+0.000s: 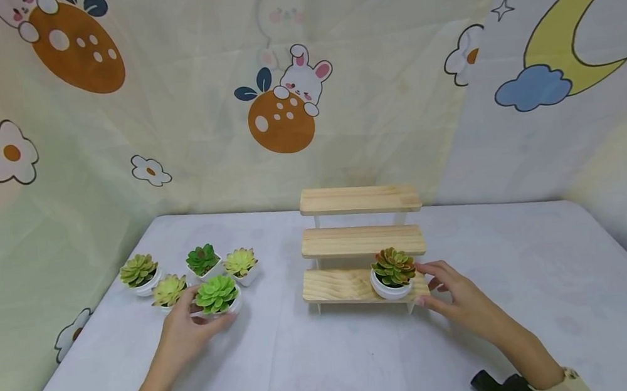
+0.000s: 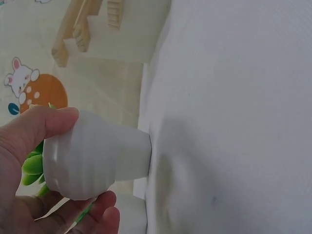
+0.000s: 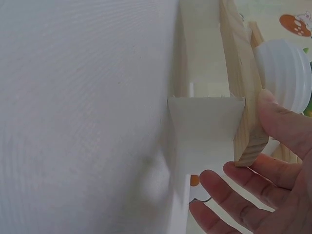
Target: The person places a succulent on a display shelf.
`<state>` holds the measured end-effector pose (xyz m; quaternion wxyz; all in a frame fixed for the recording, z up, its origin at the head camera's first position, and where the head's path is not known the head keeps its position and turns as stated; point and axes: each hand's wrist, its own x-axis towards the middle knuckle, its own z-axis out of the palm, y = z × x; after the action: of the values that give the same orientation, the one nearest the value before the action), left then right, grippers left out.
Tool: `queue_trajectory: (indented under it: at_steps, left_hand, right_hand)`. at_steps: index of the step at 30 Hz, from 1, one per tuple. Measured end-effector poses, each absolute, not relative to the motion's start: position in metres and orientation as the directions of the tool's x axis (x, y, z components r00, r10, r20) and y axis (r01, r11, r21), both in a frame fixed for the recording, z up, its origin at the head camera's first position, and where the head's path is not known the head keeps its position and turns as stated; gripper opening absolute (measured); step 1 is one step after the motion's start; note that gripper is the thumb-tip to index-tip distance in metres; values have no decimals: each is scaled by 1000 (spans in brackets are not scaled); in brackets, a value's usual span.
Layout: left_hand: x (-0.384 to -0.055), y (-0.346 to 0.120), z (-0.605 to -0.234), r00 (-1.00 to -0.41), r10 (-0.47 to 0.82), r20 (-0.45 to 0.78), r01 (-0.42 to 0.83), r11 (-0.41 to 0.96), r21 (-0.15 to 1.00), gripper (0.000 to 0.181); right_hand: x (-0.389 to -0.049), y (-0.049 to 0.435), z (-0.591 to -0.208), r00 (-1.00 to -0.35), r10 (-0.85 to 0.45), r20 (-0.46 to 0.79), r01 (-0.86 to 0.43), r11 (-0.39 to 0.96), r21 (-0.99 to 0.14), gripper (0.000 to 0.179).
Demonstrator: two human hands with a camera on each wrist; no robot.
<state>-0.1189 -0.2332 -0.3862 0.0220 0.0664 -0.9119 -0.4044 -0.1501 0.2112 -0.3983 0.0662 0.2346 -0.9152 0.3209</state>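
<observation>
The bare left forearm (image 1: 152,387) slants up and inward to the left hand (image 1: 187,327), whose thumb and bent fingers oppose each other in a grip. The right forearm (image 1: 523,348), bare beyond a pale sleeve (image 1: 564,385), also slants inward; on the right hand (image 1: 461,294) the fingers are parted and loosely bent, the thumb extended.

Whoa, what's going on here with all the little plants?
Someone is handling little potted plants with their bare hands. The left hand grips a bright green plant by its white pot, with four more plants close by on the white table. The right hand is at the right end of the lowest shelf of a wooden stand, next to a reddish-green plant standing there.
</observation>
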Motion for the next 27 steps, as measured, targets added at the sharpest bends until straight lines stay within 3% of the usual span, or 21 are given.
queue_trajectory:
  at_steps: [16,27]
  left_hand:
    - [-122,-182,-383,-997,-18,74,49,603,796,73]
    - [-132,-147,-378,-974,102,204,226,547,806,66]
  right_hand:
    - [-150,210,-396,-881,-389,269,-471,674,-568,53]
    - [-151,210,-398,-886,-385,259,-462,687,-561,53]
